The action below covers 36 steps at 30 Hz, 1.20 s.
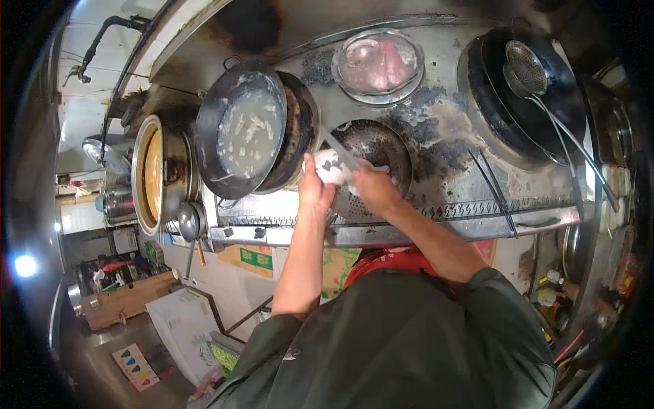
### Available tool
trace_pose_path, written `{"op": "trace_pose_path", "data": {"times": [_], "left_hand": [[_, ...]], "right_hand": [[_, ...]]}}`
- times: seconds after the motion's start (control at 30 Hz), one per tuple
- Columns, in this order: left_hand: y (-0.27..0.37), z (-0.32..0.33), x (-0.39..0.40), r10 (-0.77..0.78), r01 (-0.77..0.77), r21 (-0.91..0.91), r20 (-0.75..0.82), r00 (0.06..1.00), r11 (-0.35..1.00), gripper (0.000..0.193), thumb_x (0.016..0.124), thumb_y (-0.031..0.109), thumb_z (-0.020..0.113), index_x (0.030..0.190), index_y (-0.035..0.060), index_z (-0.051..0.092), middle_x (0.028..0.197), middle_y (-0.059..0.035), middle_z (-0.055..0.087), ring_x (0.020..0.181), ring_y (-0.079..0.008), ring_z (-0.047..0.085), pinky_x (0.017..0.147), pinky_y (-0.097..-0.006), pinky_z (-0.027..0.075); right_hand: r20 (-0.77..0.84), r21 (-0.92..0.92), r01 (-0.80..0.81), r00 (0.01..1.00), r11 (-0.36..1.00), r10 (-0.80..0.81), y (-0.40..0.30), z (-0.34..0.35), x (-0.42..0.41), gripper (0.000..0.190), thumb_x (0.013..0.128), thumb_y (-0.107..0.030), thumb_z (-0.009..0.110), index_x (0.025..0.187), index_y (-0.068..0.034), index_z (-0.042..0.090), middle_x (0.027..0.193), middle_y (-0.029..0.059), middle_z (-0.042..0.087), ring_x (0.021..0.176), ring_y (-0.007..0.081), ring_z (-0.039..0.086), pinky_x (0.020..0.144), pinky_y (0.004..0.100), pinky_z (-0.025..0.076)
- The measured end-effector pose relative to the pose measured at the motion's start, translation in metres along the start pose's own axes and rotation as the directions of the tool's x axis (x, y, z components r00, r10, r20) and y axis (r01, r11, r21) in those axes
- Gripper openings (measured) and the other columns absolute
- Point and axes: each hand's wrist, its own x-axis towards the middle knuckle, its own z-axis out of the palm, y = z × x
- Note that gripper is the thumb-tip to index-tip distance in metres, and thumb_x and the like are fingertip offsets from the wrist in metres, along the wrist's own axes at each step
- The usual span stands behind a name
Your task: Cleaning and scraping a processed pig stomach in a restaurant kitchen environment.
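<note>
My left hand [315, 186] holds a whitish lump [331, 166], perhaps dough, between its thumb and fingers. At the lump's right side, my right hand [375, 189] grips a pale flat blade [340, 148] that slants up to the left. Both hands are above a perforated metal strainer [375, 148] lying on the stove top. Just left of them, a tilted iron wok [250, 130] contains cloudy liquid with pale pieces in it. Beyond the strainer is a bowl [378, 64] with pinkish contents that look like raw meat, under what seems to be a clear film.
Long black chopsticks [493, 191] lie right of the strainer. Farther right, a dark wok [536, 117] holds long-handled skimmers [526, 69]. A tall metal pot [179, 174] stands at the left, beside a hanging ladle [189, 222]. The stove's metal edge [460, 225] runs before my body.
</note>
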Motion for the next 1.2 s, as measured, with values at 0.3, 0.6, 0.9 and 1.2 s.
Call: {"op": "trace_pose_path", "data": {"times": [0.3, 0.6, 0.9, 1.2], "left_hand": [[-0.005, 0.025, -0.002, -0.012, 0.009, 0.045, 0.066, 0.998, 0.999, 0.044, 0.104, 0.04, 0.043, 0.124, 0.0024, 0.053, 0.12, -0.0147, 0.063, 0.109, -0.0319, 0.062, 0.094, -0.0524, 0.05], [0.002, 0.043, -0.009, -0.063, 0.064, -0.003, 0.138, 0.988, 0.998, 0.042, 0.104, 0.04, 0.045, 0.122, 0.0031, 0.054, 0.118, -0.0133, 0.064, 0.109, -0.0306, 0.063, 0.092, -0.0521, 0.05], [0.006, 0.047, 0.0, -0.124, 0.111, 0.089, 0.162, 0.979, 0.99, 0.041, 0.104, 0.036, 0.045, 0.123, 0.0007, 0.055, 0.118, -0.0134, 0.065, 0.106, -0.0287, 0.064, 0.091, -0.0482, 0.052], [0.004, 0.076, 0.054, 0.048, -0.495, 0.844, 0.514, 0.856, -0.207, 0.03, 0.091, 0.029, 0.06, 0.087, -0.0006, 0.066, 0.083, -0.0296, 0.063, 0.086, -0.0477, 0.063, 0.075, -0.0517, 0.049]], "right_hand": [[0.112, -0.199, 0.043, 0.994, 0.979, -0.021, -0.008, -0.033, 0.02, 0.034, 0.1, -0.024, 0.045, 0.092, 0.003, 0.064, 0.093, 0.0276, 0.065, 0.086, 0.0446, 0.064, 0.076, 0.0508, 0.051], [-0.043, 0.046, -0.132, 0.99, 0.99, 0.134, 0.007, -0.042, 0.02, 0.039, 0.099, -0.031, 0.048, 0.09, 0.004, 0.063, 0.085, 0.0315, 0.062, 0.083, 0.0484, 0.062, 0.071, 0.0516, 0.049], [0.011, -0.019, -0.089, 0.996, 0.996, 0.089, 0.011, -0.05, 0.021, 0.04, 0.1, -0.025, 0.044, 0.083, 0.005, 0.065, 0.091, 0.0293, 0.065, 0.084, 0.0469, 0.063, 0.075, 0.0516, 0.05], [-0.135, 0.224, -0.374, 0.903, 0.9, 0.409, 0.096, -0.108, -0.044, 0.038, 0.101, -0.031, 0.05, 0.086, 0.002, 0.059, 0.067, 0.0196, 0.062, 0.065, 0.034, 0.064, 0.061, 0.044, 0.048]]}}
